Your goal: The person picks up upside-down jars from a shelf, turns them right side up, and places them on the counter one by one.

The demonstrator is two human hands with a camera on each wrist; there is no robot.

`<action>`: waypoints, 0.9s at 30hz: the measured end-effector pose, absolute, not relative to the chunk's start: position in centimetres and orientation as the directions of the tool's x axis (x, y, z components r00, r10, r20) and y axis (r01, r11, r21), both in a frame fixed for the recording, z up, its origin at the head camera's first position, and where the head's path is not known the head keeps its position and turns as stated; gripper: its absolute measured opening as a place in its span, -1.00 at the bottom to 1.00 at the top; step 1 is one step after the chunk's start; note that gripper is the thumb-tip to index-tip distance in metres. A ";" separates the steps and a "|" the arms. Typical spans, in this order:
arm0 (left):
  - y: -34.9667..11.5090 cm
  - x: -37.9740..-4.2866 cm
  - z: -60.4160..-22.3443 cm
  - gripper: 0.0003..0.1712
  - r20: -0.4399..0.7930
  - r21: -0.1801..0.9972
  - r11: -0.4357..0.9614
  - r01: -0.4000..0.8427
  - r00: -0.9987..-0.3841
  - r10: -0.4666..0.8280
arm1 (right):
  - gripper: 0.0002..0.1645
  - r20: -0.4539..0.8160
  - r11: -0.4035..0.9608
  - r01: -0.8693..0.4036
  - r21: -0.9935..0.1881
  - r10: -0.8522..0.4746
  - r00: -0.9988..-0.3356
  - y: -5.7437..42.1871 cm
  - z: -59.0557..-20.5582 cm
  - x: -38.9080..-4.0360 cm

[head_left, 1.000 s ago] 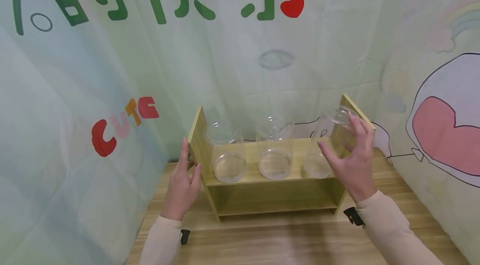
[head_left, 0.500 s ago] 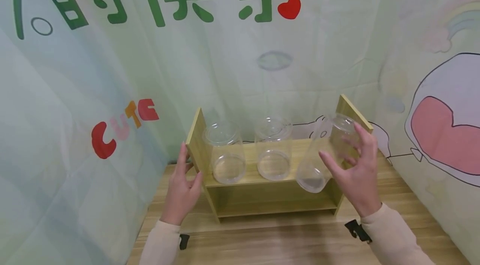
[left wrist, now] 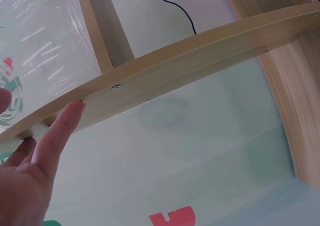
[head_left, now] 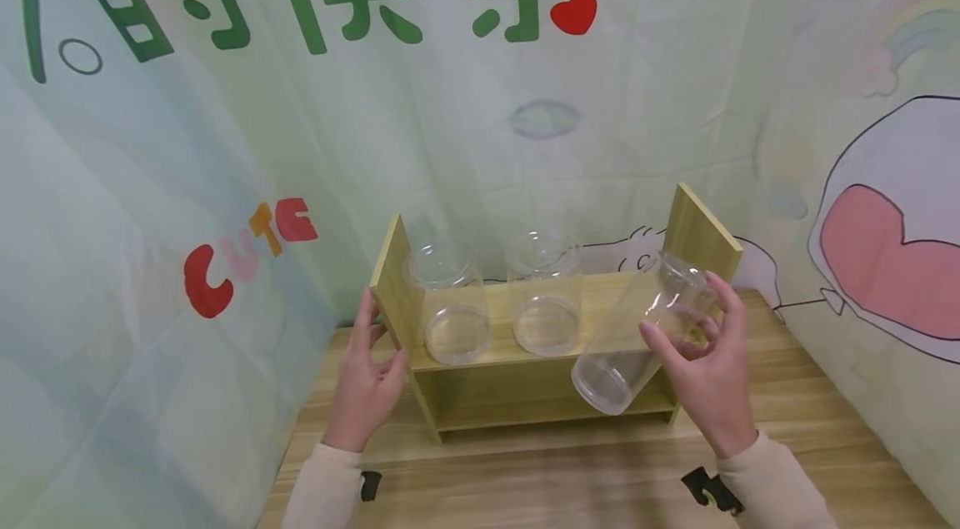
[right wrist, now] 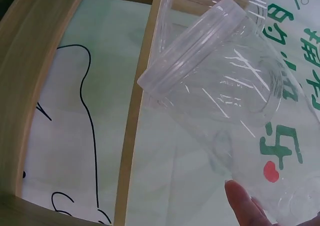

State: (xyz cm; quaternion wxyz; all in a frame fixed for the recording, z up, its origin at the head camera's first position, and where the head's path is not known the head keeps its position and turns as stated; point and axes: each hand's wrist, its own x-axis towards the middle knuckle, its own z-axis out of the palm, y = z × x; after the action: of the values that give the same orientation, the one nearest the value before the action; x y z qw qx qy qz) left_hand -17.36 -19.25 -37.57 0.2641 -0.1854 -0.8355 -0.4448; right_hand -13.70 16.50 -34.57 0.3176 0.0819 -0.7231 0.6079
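Observation:
My right hand (head_left: pixel 708 387) grips a clear plastic jar (head_left: pixel 633 350) near its upper end. The jar tilts, its lower end swung to the left and out past the front edge of the top board. In the right wrist view its thick end rim (right wrist: pixel 195 46) lies across the shelf's board. My left hand (head_left: pixel 363 391) rests against the left side panel (head_left: pixel 392 287) of a small wooden shelf, fingers extended along the outer face. Two matching clear jars stand upright on the top board, one at the left (head_left: pixel 456 304) and one in the middle (head_left: pixel 545 296).
The shelf's lower board (head_left: pixel 547 421) sits close over the wood-grain table (head_left: pixel 525 479). A right side panel (head_left: pixel 701 229) rises just behind the tilted jar. A printed cloth (head_left: pixel 450 137) hangs behind the shelf and along both sides.
The right jar has come off the top board, tilting further as its lower end moved left and toward me. The right hand dropped slightly with it. The left hand stays at the panel.

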 end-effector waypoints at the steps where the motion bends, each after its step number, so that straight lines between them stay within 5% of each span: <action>1: -19.1 -17.1 -37.3 0.04 0.610 0.642 0.534 0.550 -0.788 0.079 | 0.02 0.548 0.234 -0.498 -0.835 0.267 -0.793 16.4 -34.8 -13.6; 9: -18.7 -16.2 -37.1 -0.01 0.625 0.627 0.537 0.565 -0.776 0.086 | 0.02 0.485 0.089 -0.478 -0.874 0.213 -0.848 16.1 -38.1 -13.8; 20: -18.6 -15.9 -38.4 -0.01 0.610 0.680 0.489 0.547 -0.792 0.038 | -0.01 0.445 0.073 -0.439 -0.896 0.174 -0.879 16.2 -41.9 -14.0; 27: -18.7 -15.5 -39.0 -0.03 0.596 0.691 0.498 0.524 -0.803 0.017 | -0.06 0.396 -0.019 -0.404 -0.914 0.162 -0.904 14.9 -41.5 -12.9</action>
State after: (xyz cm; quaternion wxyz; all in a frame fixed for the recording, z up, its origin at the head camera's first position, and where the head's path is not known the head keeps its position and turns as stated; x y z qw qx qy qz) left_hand -15.52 -18.70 -38.96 0.2675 -0.1644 -0.8230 -0.4733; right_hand -12.94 14.85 -41.51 0.1999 0.0904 -0.6712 0.7081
